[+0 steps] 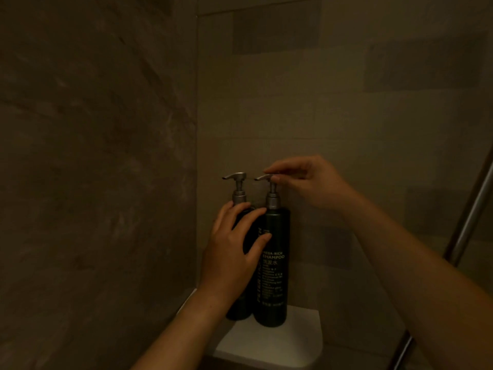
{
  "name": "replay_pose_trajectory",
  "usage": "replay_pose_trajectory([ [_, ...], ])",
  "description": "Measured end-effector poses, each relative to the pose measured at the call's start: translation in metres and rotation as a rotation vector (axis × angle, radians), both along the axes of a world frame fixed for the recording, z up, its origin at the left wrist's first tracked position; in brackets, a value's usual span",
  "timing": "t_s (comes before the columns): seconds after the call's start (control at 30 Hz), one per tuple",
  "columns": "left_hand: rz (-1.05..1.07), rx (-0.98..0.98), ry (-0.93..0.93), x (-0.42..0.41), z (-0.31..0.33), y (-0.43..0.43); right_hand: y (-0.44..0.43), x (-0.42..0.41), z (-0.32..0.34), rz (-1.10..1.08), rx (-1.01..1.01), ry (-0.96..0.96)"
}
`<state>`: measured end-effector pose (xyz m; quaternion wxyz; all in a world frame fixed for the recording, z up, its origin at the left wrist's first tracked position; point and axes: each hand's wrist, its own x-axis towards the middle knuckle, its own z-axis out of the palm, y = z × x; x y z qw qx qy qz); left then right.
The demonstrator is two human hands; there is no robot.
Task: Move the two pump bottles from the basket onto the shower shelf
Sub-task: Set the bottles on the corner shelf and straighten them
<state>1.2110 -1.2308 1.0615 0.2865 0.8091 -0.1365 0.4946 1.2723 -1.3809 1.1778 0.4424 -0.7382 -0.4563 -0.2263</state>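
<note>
Head view: left bottle (241, 304) and right bottle (272, 263) stand upright, touching, on shower shelf (296, 340). From the right, right hand (306, 180) pinches pump head (263, 177); left hand (234, 252) fingers (250, 218) lie spread across left bottle.

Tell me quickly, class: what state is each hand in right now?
Left hand: open, fingers laid across the left pump bottle.
Right hand: closed, pinching the pump head of the shampoo bottle.

Two bare hands are being shown: the left hand (234, 252) at lower centre of the frame, the right hand (309, 180) right of centre. The left forearm (186, 329) and right forearm (416, 263) are being seen uncovered to the bottom edge.
</note>
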Motion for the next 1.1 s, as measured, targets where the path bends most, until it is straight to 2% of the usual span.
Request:
replay_pose_trajectory([
  [0.53,-0.007,-0.003,0.021,0.0,0.001,0.0,-0.004,0.0,-0.007,0.072,0.041,0.081],
  [0.77,-0.02,0.064,0.014,-0.003,0.0,0.007,-0.004,-0.006,-0.023,-0.001,0.262,0.08],
  [0.9,-0.039,0.003,-0.04,-0.008,0.001,0.008,-0.006,-0.012,-0.044,-0.065,0.309,0.103],
  [1.1,-0.085,-0.169,-0.057,-0.01,-0.012,0.017,-0.006,-0.019,-0.089,-0.156,0.263,0.151],
])
